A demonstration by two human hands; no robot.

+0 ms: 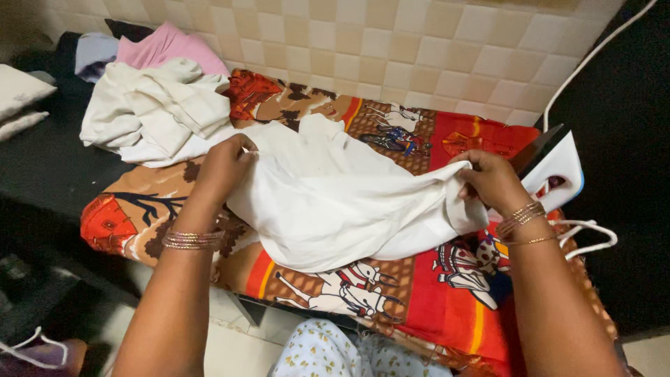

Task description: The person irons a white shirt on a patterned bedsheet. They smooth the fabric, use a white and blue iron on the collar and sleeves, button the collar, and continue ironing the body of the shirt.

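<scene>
A white cloth garment (328, 199) lies spread over a table covered with a red and orange patterned cloth with animal figures (447, 307). My left hand (225, 166) pinches the garment's left edge. My right hand (490, 178) grips its right edge, lifting it slightly. Both wrists wear thin bangles.
A white electric iron (555, 167) stands upright at the table's right end, its white cord (593, 234) looping beside my right wrist. A pile of white, pink and pale clothes (150, 98) sits at the back left. Tiled floor (391, 42) lies beyond.
</scene>
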